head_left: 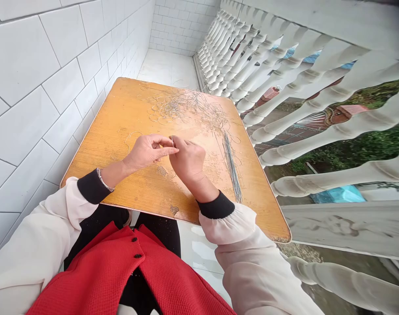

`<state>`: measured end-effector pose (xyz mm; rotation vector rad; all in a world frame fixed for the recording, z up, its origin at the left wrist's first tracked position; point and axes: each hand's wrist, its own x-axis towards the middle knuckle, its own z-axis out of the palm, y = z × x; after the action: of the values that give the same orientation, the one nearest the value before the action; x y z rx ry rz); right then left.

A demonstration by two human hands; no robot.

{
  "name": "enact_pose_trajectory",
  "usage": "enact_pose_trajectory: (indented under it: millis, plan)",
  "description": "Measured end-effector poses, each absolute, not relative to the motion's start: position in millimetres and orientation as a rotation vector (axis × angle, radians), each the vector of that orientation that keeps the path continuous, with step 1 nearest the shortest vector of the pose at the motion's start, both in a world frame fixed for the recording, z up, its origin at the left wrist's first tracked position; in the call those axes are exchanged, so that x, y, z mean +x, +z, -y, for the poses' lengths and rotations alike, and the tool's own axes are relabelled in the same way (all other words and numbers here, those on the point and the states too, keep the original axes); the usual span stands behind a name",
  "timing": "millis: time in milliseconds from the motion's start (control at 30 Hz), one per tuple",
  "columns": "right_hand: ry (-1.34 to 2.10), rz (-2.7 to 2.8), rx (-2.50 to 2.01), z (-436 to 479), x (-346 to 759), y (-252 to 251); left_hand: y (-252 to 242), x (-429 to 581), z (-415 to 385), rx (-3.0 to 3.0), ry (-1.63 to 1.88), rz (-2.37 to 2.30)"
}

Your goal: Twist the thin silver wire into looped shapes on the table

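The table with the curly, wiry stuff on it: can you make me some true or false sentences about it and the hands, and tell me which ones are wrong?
1. The left hand and the right hand are close together over the table. True.
2. The bundle of straight strands lies to the left of both hands. False: it lies to the right of them.
3. The curly tangle is farther away than the hands. True.
4. The bracelet is on the right wrist. False: it is on the left wrist.
5. Both cuffs are black. True.
6. The tabletop is bright blue. False: it is orange-brown, with paler, worn-looking patches.
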<state>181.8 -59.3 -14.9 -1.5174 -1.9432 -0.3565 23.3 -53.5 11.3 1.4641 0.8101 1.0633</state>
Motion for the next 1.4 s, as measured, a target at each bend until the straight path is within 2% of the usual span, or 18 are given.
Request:
enact_pose_trajectory:
  millis: [133, 333, 533, 867, 1200, 1400]
  plan:
    - [-0.311, 1.914, -1.502, 59.5, 179.4, -10.1, 15.3, 22.9, 56.3, 1.461, 1.128, -0.798]
    - [0.204, 1.731, -1.348, 56.9, 194.0, 1.7, 14.9, 8.6, 44.5, 1.258, 0.977, -0.654]
    - [0.2, 1.709, -1.3, 62.5, 197.5, 1.4, 17.9, -1.4, 33.6, 1.302, 0.928, -0.749]
    - [0.352, 1.757, -1.268, 69.3, 181.8, -12.5, 15.3, -3.0, 23.9, 1.288, 1.182, -0.859]
    - [0.472, 1.674, -1.282, 66.7, 179.9, -13.9, 15.6, 0.0, 26.0, 1.263, 1.239, -0.909]
    - [0.706, 1.481, -1.333, 65.1, 175.1, -12.0, 10.0, 0.4, 26.8, 1.183, 1.226, -0.843]
